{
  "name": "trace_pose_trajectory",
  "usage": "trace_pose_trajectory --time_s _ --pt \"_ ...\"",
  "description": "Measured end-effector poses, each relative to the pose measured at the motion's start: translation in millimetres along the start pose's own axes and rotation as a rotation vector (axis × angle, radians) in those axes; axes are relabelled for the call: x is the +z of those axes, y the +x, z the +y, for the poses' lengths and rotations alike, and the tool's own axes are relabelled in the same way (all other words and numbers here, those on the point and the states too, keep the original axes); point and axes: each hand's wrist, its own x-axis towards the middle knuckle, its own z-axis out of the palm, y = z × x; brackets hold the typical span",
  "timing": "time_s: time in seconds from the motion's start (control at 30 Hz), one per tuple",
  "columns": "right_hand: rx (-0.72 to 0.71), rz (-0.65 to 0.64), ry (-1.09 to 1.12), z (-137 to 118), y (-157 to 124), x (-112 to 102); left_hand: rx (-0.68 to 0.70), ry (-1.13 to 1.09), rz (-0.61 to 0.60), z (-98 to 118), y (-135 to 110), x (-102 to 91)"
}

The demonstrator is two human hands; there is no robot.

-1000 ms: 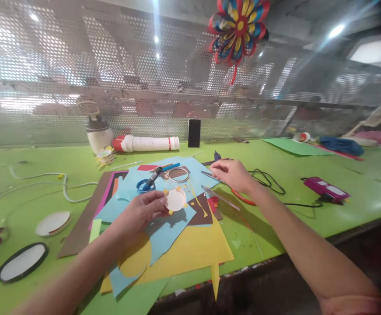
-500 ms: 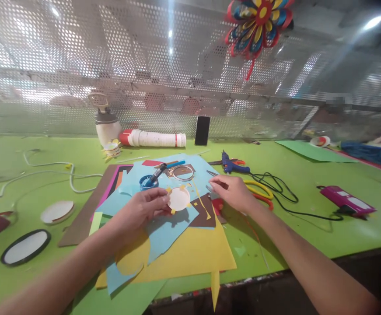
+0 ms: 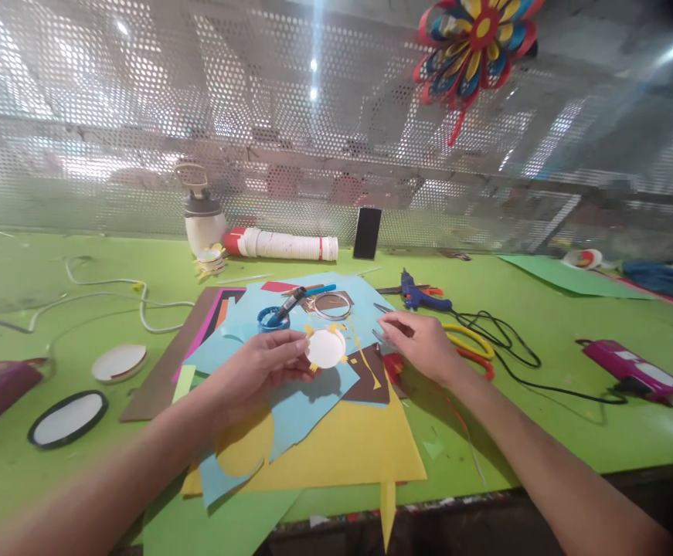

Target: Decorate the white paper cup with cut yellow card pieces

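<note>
My left hand (image 3: 258,372) pinches a small white paper disc with yellow tabs (image 3: 325,348) just above a pile of blue, yellow and brown paper sheets (image 3: 336,448). My right hand (image 3: 423,345) rests to the right of the disc. Its fingers are drawn together over the blades of the yellow- and red-handled scissors (image 3: 475,347) lying on the green table (image 3: 545,432). A thin metal tip shows just beyond its fingertips.
A blue glue gun (image 3: 423,298) and black cable (image 3: 515,355) lie behind the scissors. A pink device (image 3: 631,369) is at right. A blue pot with a pen (image 3: 273,316), metal ring (image 3: 331,306), cup stack (image 3: 287,245), jug (image 3: 204,224), phone (image 3: 367,232) and white lids (image 3: 119,361) surround the papers. The table's front edge is close.
My right hand came back from the far side of the scissors and settled nearer the disc. The left hand kept hold of the disc. The camera view shifted rightward.
</note>
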Motion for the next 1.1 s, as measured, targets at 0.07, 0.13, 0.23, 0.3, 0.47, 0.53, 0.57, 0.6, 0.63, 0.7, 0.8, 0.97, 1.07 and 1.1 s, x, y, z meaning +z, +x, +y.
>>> trace_pose_trajectory --time_s 0.07,0.13,0.23,0.3,0.47,0.53,0.57,0.6,0.63,0.7,0.8,0.97,1.07,1.1 --pt "0.003 -0.004 0.015 -0.3 -0.1 1.3 -0.006 -0.012 -0.017 0.6 -0.2 -0.1" --pt "0.004 -0.017 0.037 -0.5 -0.7 2.9 -0.019 -0.025 -0.027 1.1 -0.5 0.2" --pt "0.005 -0.044 0.065 -1.9 -2.0 5.2 -0.04 -0.053 -0.027 1.8 -1.1 1.0" --pt "0.011 -0.063 0.073 -3.9 -2.8 6.2 -0.049 -0.07 -0.027 2.4 -1.5 1.7" --pt "0.05 -0.098 0.107 -8.9 -3.9 6.9 -0.063 -0.085 -0.033 4.0 -2.3 3.7" --pt "0.052 -0.1 0.103 -9.9 -4.1 6.6 -0.06 -0.092 -0.04 3.7 -2.4 3.9" --pt "0.049 -0.098 0.099 -10.2 -4.3 6.4 -0.058 -0.093 -0.041 3.4 -2.3 3.8" --pt "0.044 -0.095 0.095 -10.5 -4.5 6.2 -0.057 -0.092 -0.042 2.9 -2.3 3.5" --pt "0.039 -0.093 0.094 -11.0 -4.7 6.0 -0.055 -0.09 -0.044 2.5 -2.2 3.2" --pt "0.038 -0.093 0.096 -12.1 -5.2 5.7 -0.048 -0.082 -0.052 1.8 -2.0 2.6" --pt "0.038 -0.1 0.104 -14.3 -6.3 5.3 -0.039 -0.068 -0.073 1.4 -1.9 2.4" --pt "0.041 -0.114 0.129 -15.7 -8.3 4.8 -0.033 -0.044 -0.089 -0.2 -1.8 3.3" --pt "0.038 -0.116 0.132 -15.3 -9.2 4.9 -0.021 -0.049 -0.082 -1.3 -2.2 3.6" --pt "0.035 -0.115 0.128 -15.3 -9.3 5.0 -0.021 -0.053 -0.078 -1.5 -2.5 3.7"
